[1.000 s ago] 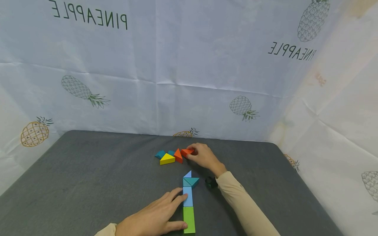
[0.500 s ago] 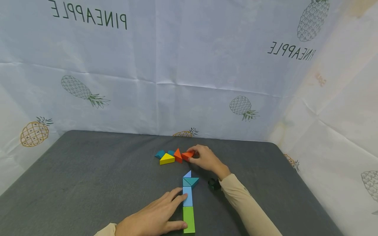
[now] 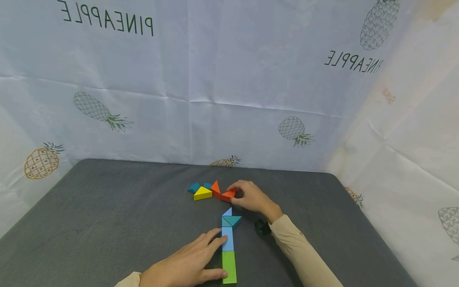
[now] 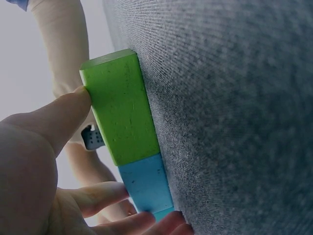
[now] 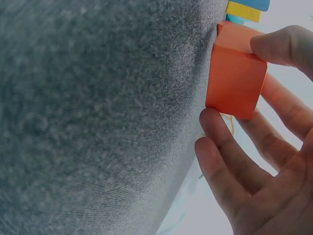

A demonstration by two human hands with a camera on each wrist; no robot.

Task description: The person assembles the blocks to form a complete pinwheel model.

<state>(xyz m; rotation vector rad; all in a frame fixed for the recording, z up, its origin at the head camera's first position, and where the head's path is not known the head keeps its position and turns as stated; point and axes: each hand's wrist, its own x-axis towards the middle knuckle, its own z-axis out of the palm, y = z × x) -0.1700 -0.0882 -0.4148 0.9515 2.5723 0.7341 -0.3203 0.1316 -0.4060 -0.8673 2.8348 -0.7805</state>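
Note:
My left hand [image 3: 186, 259] lies beside a row of flat blocks with its fingers loosely extended. Its thumb touches the green block [image 3: 230, 268], and other fingertips meet the light blue block [image 3: 229, 241]. Beyond these, two teal triangular blocks [image 3: 234, 220] and a small blue triangular block [image 3: 229, 212] continue the row. Farther off, my right hand [image 3: 254, 197] pinches an orange-red triangular block [image 3: 227, 195] between thumb and fingers. In the right wrist view that block [image 5: 235, 81] sits close over the grey surface. Another orange-red triangular block [image 3: 216, 191] is right at its left end.
A yellow triangular block [image 3: 203, 194] and two blue blocks [image 3: 194, 187] sit left of the orange-red ones. The dark grey tabletop [image 3: 118, 207] ends at a pineapple-print cloth [image 3: 229, 79]. A dark device [image 3: 262, 227] is at the right wrist.
My right hand has drawn the orange-red block slightly toward me and the row, turning it a little. The neighbouring orange-red block has shifted slightly. My left hand stays in place.

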